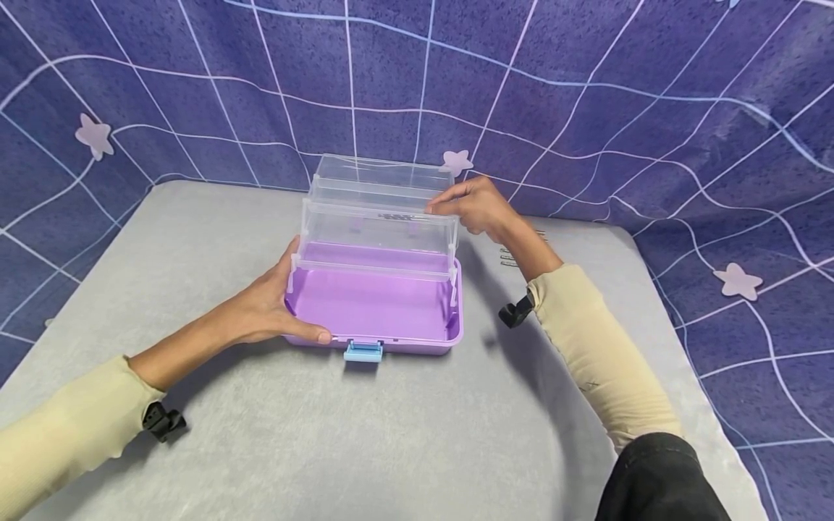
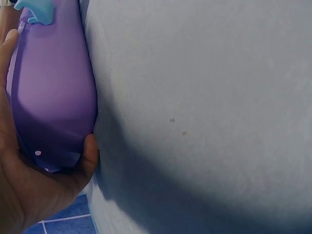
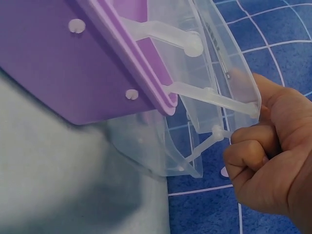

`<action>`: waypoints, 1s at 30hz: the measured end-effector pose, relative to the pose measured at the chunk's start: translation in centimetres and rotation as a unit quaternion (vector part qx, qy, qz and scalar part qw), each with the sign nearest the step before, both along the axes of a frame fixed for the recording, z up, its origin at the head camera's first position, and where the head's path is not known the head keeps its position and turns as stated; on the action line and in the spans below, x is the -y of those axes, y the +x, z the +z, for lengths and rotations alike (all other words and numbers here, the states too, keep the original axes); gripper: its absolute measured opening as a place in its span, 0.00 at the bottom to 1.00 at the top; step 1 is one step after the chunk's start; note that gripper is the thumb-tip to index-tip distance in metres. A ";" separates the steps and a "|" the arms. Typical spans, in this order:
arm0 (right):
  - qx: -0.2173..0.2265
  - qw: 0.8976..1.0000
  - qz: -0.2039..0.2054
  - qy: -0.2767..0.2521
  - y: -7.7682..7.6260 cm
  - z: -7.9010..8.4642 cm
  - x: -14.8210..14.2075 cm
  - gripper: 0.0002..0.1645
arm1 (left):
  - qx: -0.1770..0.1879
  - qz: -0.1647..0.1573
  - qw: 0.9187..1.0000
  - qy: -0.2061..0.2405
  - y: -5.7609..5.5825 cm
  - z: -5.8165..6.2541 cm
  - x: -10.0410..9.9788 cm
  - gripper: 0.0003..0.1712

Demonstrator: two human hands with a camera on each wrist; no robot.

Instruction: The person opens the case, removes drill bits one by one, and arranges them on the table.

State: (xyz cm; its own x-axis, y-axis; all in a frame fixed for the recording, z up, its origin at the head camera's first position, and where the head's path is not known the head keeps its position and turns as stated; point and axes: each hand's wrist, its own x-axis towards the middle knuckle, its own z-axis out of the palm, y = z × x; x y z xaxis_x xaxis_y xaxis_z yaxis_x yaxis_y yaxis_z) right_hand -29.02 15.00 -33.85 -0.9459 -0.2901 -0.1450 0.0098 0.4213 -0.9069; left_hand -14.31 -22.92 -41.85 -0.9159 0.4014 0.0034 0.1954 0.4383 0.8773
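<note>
A purple storage box (image 1: 374,300) stands on the grey table with its clear tiered trays (image 1: 378,231) raised toward the back. My left hand (image 1: 263,297) grips the box's left end, thumb along the front rim; in the left wrist view its fingers hook around the purple side (image 2: 53,87). My right hand (image 1: 478,206) reaches over the right end of an upper tray, with thumb and index fingertip pinching at thin metal hair clips (image 1: 399,217) lying there. Through the clear wall in the right wrist view, one clip (image 3: 219,48) ends at the index fingertip.
More thin metal clips (image 1: 508,257) lie on the table right of the box, partly behind the right forearm. A light blue latch (image 1: 363,352) hangs at the box's front. Purple-blue cloth (image 1: 391,72) with a grid pattern rises behind the table (image 1: 365,441).
</note>
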 end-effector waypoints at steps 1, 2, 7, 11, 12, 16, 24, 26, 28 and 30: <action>0.004 1.000 0.000 0.005 0.0 0.1 0.0 0.11 | 0.000 0.000 1.000 0.000 0.0 0.0 0.0 0.97; 0.007 1.000 0.001 0.010 -0.1 0.1 0.1 0.11 | 0.001 -0.001 1.000 0.003 0.0 0.0 0.0 0.97; -0.009 1.000 0.010 0.026 0.0 0.3 0.1 0.13 | 0.000 -0.002 1.000 0.004 0.0 0.0 -0.1 0.96; -0.028 0.999 0.014 0.026 0.0 0.2 0.0 0.12 | 0.003 0.000 1.000 0.006 0.0 0.1 -0.1 0.96; -0.028 0.999 0.015 0.026 -0.1 0.1 -0.1 0.12 | 0.004 0.001 1.000 0.006 0.1 0.1 -0.1 0.97; -0.026 0.999 0.018 0.034 -0.2 0.1 -0.2 0.12 | 0.004 0.001 1.000 0.005 0.1 0.1 -0.1 0.97; -0.036 0.997 0.029 0.061 -0.4 0.4 -0.4 0.12 | 0.004 0.004 1.000 -0.002 -0.1 0.1 -0.1 0.97; -0.031 0.997 0.029 0.059 -0.4 0.5 -0.4 0.11 | 0.004 0.006 1.000 -0.005 -0.1 0.1 0.0 0.97; -0.026 0.998 0.026 0.055 -0.5 0.5 -0.3 0.10 | 0.003 0.007 1.000 -0.009 -0.1 0.1 0.0 0.97; -0.026 0.998 0.025 0.053 -0.6 0.5 -0.3 0.10 | 0.004 0.007 1.000 -0.011 -0.1 0.2 0.0 0.97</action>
State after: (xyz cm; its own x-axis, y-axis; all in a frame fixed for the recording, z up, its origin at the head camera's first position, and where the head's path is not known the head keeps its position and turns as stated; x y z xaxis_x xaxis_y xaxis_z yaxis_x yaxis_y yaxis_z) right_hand -29.58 15.28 -33.34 -0.9378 -0.3227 -0.1279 -0.0600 0.5135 -0.8560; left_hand -14.37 -22.89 -41.65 -0.9218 0.3875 -0.0135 0.1809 0.4608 0.8689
